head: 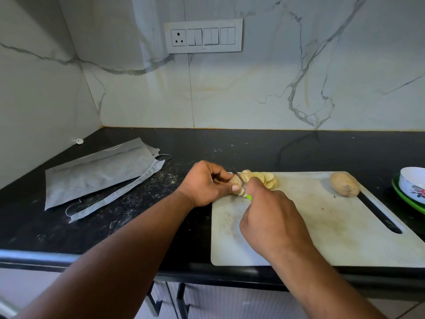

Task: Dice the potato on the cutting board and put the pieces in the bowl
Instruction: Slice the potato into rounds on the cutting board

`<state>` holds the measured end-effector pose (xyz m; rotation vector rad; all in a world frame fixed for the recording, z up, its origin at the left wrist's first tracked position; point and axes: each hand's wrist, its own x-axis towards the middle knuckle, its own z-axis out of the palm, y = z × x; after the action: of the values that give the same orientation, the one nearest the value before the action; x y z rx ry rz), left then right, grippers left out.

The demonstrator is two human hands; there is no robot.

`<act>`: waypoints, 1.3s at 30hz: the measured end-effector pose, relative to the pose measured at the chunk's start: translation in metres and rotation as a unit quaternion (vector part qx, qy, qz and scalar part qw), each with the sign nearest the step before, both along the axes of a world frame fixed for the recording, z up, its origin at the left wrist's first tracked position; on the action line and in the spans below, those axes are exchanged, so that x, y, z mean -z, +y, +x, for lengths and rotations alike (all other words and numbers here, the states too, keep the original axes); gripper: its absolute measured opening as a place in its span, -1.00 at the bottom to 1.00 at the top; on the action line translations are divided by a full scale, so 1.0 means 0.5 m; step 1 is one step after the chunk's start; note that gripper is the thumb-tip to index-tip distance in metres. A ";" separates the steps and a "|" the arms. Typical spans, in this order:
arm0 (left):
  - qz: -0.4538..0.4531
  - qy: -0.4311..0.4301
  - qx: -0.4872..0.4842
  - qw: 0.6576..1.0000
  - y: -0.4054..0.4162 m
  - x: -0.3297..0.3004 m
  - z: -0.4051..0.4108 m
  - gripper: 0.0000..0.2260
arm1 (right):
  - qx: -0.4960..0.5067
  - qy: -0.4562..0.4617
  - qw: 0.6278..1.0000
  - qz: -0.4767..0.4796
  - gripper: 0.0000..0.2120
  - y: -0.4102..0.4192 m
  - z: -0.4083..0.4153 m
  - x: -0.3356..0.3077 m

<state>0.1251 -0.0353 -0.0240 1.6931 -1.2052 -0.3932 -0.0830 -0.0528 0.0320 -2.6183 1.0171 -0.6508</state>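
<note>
Counter (115, 226): black polished stone, speckled with pale crumbs and dust, filling the middle band of the frame. Behind it, white marble-look wall panels (253, 93) with grey veining; a white switch plate (203, 36) at upper centre. Left of centre, a flat grey bag (96, 173) with a torn strip beside it.

Cutting board (322, 226), right of centre: pale, matte, scuffed, rounded corners, slot handle at its right edge.

Left hand (204, 186), fingers curled, holds the part-sliced potato (236, 181) at the board's upper left corner. Round pale slices (268, 179) lean just right of it. Right hand (271, 217) grips a knife; only a bit of green handle (249, 198) shows.

Whole brown potato (344, 186) at the board's upper right. Floral white bowl (412, 185) on a green plate (407, 201) at right edge.
</note>
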 end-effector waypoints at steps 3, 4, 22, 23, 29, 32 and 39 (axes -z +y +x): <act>-0.009 -0.006 0.009 1.000 0.000 -0.002 -0.004 -0.88 | -0.013 0.001 1.000 0.022 -0.68 -0.004 0.018 0.001; -0.011 -0.004 0.008 1.000 0.000 -0.003 -0.004 -0.88 | -0.014 -0.001 1.000 0.024 -0.69 -0.004 0.020 0.001; -0.014 -0.057 0.012 0.998 -0.003 0.005 0.002 -0.80 | -0.030 0.052 0.996 0.071 -0.81 0.044 -0.107 -0.014; -0.017 -0.066 0.025 0.997 0.000 0.004 0.001 -0.75 | -0.028 0.054 0.996 0.072 -0.81 0.041 -0.117 -0.017; -0.004 -0.098 0.021 0.995 0.007 -0.001 -0.002 -0.80 | -0.013 0.032 0.997 0.072 -0.82 0.008 -0.154 -0.026; -0.024 -0.120 0.006 0.992 0.012 0.003 -0.005 -0.83 | -0.022 0.030 0.995 0.094 -0.82 -0.012 -0.161 -0.026; -0.019 -0.024 0.001 1.000 0.028 -0.022 -0.017 -0.64 | -0.068 -0.028 0.980 0.187 -0.84 -0.093 -0.181 -0.004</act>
<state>0.1167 -0.0211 -0.0130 1.6775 -1.2424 -0.3317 -0.1737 -0.0994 0.0342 -2.3024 0.8411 -0.4476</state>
